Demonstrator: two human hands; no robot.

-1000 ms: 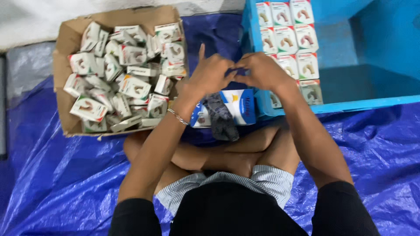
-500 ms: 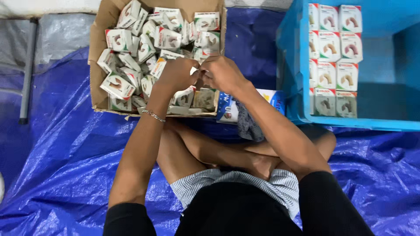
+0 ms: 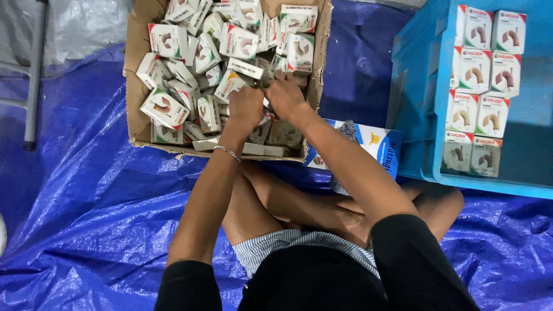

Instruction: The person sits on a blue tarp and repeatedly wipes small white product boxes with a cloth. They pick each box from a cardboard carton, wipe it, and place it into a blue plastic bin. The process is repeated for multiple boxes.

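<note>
1. A crinkled blue tarpaulin [image 3: 86,190] covers the floor where the person sits cross-legged.
2. The left hand [image 3: 246,106] and right hand [image 3: 286,95] meet over the cardboard box [image 3: 133,86], fingers curled together around a small white carton [image 3: 265,86]; how firmly they grip it cannot be told.
3. Loose white cartons [image 3: 164,106] fill that box.
4. To the right, a blue crate [image 3: 412,86] holds cartons in neat rows [image 3: 478,75].

tarp [image 3: 86,201] blue | carton [image 3: 133,86] brown | small boxes [image 3: 164,106] white-red-green | crate [image 3: 420,115] blue | shorts [image 3: 271,250] striped
</note>
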